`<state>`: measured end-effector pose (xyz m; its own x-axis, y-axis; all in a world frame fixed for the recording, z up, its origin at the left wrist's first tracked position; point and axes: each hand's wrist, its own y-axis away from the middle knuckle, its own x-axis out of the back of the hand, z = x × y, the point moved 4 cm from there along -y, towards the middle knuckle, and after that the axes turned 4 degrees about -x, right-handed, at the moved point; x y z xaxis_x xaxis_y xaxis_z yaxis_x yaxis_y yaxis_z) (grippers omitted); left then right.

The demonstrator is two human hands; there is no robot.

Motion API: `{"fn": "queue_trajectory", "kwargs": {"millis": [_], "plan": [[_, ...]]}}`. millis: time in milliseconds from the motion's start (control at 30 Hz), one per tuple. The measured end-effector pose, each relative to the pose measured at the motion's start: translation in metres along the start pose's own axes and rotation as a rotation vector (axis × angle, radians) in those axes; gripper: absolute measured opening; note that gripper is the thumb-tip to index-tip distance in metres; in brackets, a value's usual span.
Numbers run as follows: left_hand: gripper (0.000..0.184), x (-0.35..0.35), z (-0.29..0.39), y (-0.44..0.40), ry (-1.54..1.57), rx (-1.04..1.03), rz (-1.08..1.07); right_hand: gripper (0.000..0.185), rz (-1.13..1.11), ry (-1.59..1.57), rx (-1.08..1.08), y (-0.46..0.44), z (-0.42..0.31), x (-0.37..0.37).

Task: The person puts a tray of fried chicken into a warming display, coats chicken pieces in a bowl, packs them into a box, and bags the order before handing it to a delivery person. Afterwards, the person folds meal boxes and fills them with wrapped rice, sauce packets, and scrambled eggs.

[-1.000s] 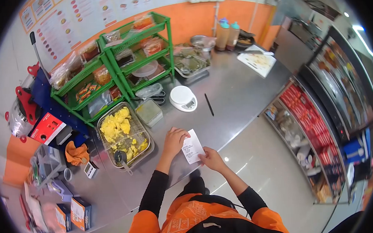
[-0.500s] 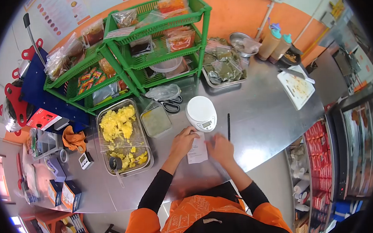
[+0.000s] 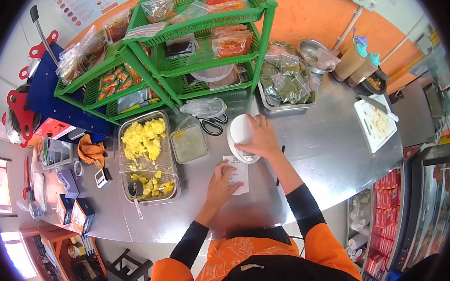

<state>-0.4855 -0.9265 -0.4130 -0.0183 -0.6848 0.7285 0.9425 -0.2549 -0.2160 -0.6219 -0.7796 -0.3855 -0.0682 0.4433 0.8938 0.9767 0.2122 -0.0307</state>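
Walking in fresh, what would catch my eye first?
Probably the bright yellow food in the metal tray at left. Next, the green racks of bagged goods beyond it. Centrally, the right hand holds the white scale; the left hand touches the receipt.

Printed receipt [image 3: 241,176] against white scale [image 3: 240,131]

Shows as smooth, shiny metal on the worktop [image 3: 317,151], centre right, matt paper on the receipt [image 3: 241,174] and smooth plastic on the kitchen scale [image 3: 240,129], mid-frame. Looks like creased cloth on the rag [image 3: 91,150], left.
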Motion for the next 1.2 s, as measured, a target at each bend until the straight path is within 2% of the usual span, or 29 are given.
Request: {"fn": "queue_trajectory", "kwargs": {"millis": [33,233,633,733,833,933,1033,1133,1200], "plan": [[0.054,-0.005,-0.003,0.001,0.057,0.08,0.033,0.098,0.041,-0.019,-0.011,-0.002,-0.001,0.0],[0.06,-0.014,-0.004,-0.003,0.079,0.058,0.099,0.098,0.05,0.068,-0.17,-0.017,-0.015,-0.004],[0.051,-0.022,-0.004,-0.007,0.081,0.048,0.142,0.095,0.102,0.121,-0.271,0.001,-0.024,-0.01],[0.052,-0.021,-0.003,-0.007,0.007,-0.032,0.177,0.089,0.285,0.322,-0.175,0.003,-0.035,-0.012],[0.047,-0.021,0.0,-0.004,0.003,-0.014,0.194,0.074,0.278,-0.009,-0.115,-0.026,-0.055,-0.01],[0.037,-0.02,-0.001,0.007,0.045,0.043,0.288,0.053,0.182,0.02,-0.26,-0.073,-0.051,-0.037],[0.033,0.005,0.017,0.017,-0.026,0.068,0.371,0.036,-0.08,-0.559,-0.293,-0.094,-0.041,-0.053],[0.038,0.026,0.035,0.032,0.072,0.228,0.449,0.022,0.169,-0.873,-0.002,-0.064,-0.051,-0.02],[0.042,0.031,0.061,0.04,0.252,0.286,0.459,0.021,0.316,-0.836,0.063,-0.003,-0.062,0.024]]}}
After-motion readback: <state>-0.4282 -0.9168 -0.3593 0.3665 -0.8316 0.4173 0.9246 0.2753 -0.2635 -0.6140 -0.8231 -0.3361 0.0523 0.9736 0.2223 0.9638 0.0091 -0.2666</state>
